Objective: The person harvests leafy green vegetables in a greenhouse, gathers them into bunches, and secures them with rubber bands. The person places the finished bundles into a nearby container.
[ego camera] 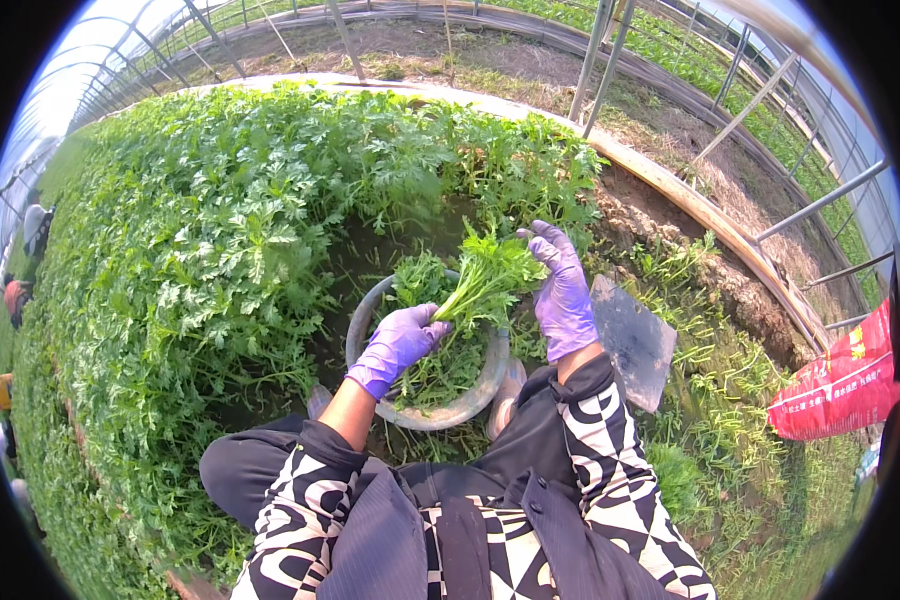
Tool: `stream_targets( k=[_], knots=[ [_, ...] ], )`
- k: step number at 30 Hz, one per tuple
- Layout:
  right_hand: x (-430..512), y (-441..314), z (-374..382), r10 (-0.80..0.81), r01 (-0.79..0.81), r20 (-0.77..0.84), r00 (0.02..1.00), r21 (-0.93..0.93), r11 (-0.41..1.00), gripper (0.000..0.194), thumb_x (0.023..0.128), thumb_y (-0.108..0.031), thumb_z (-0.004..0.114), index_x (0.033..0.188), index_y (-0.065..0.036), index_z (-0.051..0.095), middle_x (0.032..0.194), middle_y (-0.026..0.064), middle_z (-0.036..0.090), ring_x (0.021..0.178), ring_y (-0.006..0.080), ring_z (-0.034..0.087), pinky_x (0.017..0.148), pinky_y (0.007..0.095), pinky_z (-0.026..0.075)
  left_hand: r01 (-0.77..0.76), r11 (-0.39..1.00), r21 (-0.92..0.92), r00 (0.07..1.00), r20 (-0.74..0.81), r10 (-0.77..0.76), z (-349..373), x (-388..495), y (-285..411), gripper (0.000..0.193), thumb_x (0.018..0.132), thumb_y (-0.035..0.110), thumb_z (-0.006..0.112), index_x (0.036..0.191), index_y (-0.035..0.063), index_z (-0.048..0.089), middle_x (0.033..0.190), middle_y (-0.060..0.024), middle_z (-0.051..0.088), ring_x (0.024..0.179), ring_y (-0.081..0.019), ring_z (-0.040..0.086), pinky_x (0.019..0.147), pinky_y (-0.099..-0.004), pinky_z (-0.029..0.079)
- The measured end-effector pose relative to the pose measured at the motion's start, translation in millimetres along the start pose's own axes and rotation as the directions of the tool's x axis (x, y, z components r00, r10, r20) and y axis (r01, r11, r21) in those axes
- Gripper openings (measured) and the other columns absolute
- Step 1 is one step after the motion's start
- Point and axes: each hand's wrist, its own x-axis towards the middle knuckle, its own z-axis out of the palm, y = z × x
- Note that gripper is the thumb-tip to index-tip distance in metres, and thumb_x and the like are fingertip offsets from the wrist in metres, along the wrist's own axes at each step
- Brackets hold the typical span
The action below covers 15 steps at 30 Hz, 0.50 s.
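Observation:
My left hand (405, 345), in a purple glove, grips a bunch of leafy green stems (487, 274) by the stalk ends. The bunch's leaves point up and right, above a round grey basin (487, 375) that stands between my feet with loose greens (439, 382) inside. Just right of the leaves is my right hand (559, 289), also purple-gloved, raised with its fingers slightly curled and apart, holding nothing that I can see. Dense leafy plants (247, 225) grow in front and to the left, close to the basin.
A flat dark square board (634, 334) lies right of my right wrist. Farther right are cut stubble (742, 405) and a red printed sack (840, 382). Metal poles (607, 67) rise along a pale sheeting edge (660, 180). Other people (37, 225) are at the far left among the plants.

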Motion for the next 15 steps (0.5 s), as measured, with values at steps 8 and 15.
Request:
stream_targets(
  k=[8,15],
  knots=[
    [-28,42,15,0.121,0.685,0.675,0.728,-0.722,-0.094,0.061,0.081,-0.030,0.070,0.135,-0.012,0.050,0.125,0.0073,0.060,0.121,0.0262,0.054,0.108,0.0523,0.030,-0.246,0.473,0.846,0.925,0.058,0.376,-21,-6,23,0.012,0.083,0.025,0.065,0.092,0.0167,0.065,0.073,-0.0041,0.064,0.077,-0.0257,0.067,0.085,-0.0435,0.048],
    [-28,25,-4,0.625,-0.419,0.326,0.709,-0.519,0.745,0.017,0.094,-0.009,0.055,0.107,-0.001,0.063,0.069,0.0001,0.057,0.056,0.0099,0.053,0.057,0.0237,0.045,0.106,0.573,0.813,0.819,-0.398,0.414,-84,-12,4,0.015,0.083,0.021,0.062,0.094,0.0122,0.067,0.090,-0.0105,0.066,0.084,-0.0308,0.065,0.083,-0.0448,0.049]
  ],
)
